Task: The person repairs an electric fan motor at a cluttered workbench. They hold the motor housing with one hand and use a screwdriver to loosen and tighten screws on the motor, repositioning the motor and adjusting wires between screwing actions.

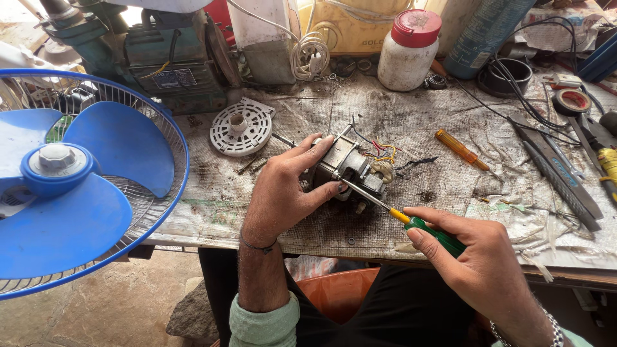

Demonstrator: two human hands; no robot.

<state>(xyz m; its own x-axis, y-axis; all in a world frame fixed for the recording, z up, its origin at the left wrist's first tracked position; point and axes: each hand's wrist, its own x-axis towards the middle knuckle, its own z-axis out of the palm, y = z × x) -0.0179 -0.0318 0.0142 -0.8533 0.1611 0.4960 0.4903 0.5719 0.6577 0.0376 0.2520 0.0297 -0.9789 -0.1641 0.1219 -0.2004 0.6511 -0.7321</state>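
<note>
1. Blue fan [71,186] is stood off the worktop's [450,193] left edge.
2. Small motor [347,168], near the front edge, is clasped by the left hand [283,193].
3. Green-handled screwdriver [411,225] is pinched by the right hand [475,257]; a slipped tip could nick the coloured wires [382,153].

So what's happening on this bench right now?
A person's left hand grips a small grey metal fan motor on the worn workbench. The right hand holds a green-handled screwdriver with its tip at the motor's housing. A blue fan with its wire guard stands at the left.
</note>
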